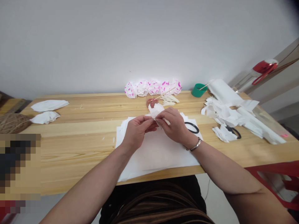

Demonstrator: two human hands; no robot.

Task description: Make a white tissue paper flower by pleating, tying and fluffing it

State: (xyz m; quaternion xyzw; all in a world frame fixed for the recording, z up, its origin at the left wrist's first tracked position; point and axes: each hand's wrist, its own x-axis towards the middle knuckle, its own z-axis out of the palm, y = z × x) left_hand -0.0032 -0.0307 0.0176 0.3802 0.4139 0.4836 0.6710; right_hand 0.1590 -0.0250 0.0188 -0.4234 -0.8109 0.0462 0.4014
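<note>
Between my two hands is a small white tissue paper flower (156, 109), its ruffled top pointing away from me. My left hand (139, 128) pinches its base from the left. From the other side, my right hand (171, 123) pinches the same base with thumb and fingers. Both hands hover over a stack of white paper sheets (161, 155) at the table's front edge. Just right of my right hand lies a black scissors handle (192, 127); the rest of the scissors is hidden. Beyond the flower stands a small reddish dish (151, 102) with a thin stick (167, 91) across it.
White paper flowers with pink marks (153, 87) line the wall. Whitish strips (170, 100) lie before them. Rightward are a green cup (199, 90), a paper roll (224, 91), crumpled paper (221, 112) and a bottle (259, 73). Leftward sit folded white pieces (49, 105) and a twine ball (14, 123).
</note>
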